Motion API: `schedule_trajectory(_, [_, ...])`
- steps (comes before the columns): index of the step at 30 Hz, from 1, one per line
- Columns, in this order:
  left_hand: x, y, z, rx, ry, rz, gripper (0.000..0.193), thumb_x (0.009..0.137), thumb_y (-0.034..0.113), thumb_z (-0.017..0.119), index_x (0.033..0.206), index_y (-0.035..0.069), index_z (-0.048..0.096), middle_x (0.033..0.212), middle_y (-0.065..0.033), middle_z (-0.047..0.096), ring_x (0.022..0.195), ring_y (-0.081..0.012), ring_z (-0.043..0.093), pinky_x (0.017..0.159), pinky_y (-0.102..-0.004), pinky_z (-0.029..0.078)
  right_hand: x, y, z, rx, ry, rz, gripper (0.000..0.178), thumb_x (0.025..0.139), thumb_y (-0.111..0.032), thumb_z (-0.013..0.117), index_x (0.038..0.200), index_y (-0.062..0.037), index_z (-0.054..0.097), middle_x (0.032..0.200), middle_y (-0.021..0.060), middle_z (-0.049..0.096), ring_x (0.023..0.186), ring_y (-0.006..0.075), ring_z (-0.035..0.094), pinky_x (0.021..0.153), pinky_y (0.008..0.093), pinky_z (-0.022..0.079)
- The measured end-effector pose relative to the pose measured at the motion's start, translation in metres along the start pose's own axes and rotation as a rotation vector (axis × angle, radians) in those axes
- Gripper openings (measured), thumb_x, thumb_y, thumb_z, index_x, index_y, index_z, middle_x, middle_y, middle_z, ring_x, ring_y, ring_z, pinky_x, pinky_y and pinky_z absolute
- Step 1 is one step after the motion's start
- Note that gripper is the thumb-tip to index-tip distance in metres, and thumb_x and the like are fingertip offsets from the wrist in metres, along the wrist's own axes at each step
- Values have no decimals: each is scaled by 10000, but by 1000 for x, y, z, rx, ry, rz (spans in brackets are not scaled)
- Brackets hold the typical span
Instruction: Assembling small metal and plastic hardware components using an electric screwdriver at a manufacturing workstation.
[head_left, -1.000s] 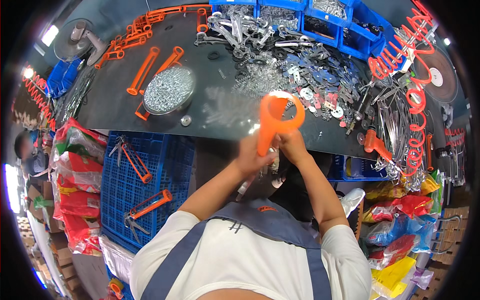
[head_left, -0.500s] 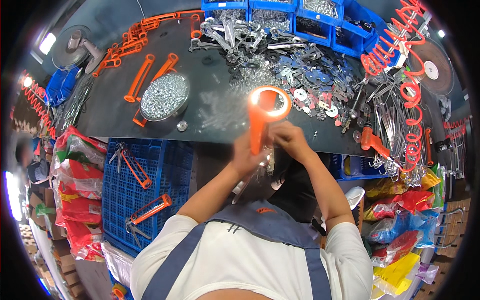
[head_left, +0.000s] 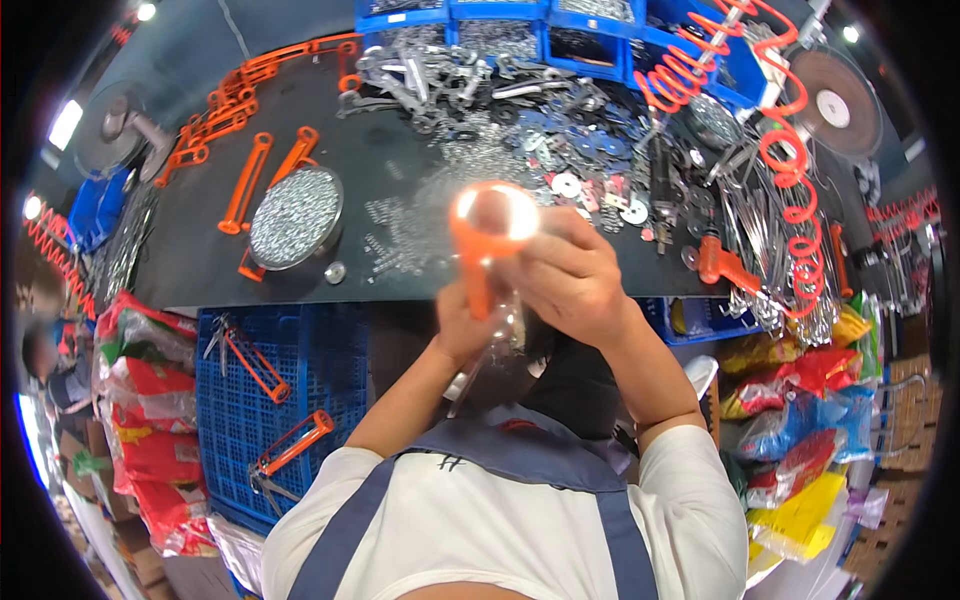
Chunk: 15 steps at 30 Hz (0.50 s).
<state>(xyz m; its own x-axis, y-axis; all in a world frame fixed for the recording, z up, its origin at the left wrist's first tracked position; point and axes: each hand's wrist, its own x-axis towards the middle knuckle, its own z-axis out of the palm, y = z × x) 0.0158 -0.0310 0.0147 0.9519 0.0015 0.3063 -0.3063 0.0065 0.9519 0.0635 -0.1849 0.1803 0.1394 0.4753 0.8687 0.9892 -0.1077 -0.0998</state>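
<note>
The blue apron (head_left: 528, 450) has a small orange mark on its chest, too blurry to read, and the white shirt (head_left: 440, 510) has a small dark mark. The person holds up an orange frame (head_left: 476, 258) by the front edge of the dark tabletop (head_left: 185, 262). Its round ring end points up at the camera, and its long body runs down and back toward the person's tummy. The left hand (head_left: 464, 322) is closed around the body, below the ring. The right hand (head_left: 575, 280) is bent close to the ring's right side; I cannot tell if it grips anything.
</note>
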Motion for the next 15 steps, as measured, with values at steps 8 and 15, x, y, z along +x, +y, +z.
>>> schedule_trajectory(8, [11, 28, 4, -177, 27, 137, 214, 749, 86, 662, 906, -43, 593, 778, -42, 606, 642, -95, 569, 599, -248, 483, -34, 72, -49, -133, 431, 740, 184, 823, -46, 593, 983, 26, 649, 982, 120, 653, 892, 193, 620, 814, 285, 478])
schedule_trajectory(15, [8, 16, 7, -201, 78, 45, 275, 773, 200, 658, 904, -31, 591, 759, -46, 601, 672, -113, 571, 595, -246, 461, -175, 224, -81, -793, -104, 1471, 671, 636, -354, 759, 1070, 85, 494, 1041, 261, 585, 979, 394, 568, 834, 414, 464])
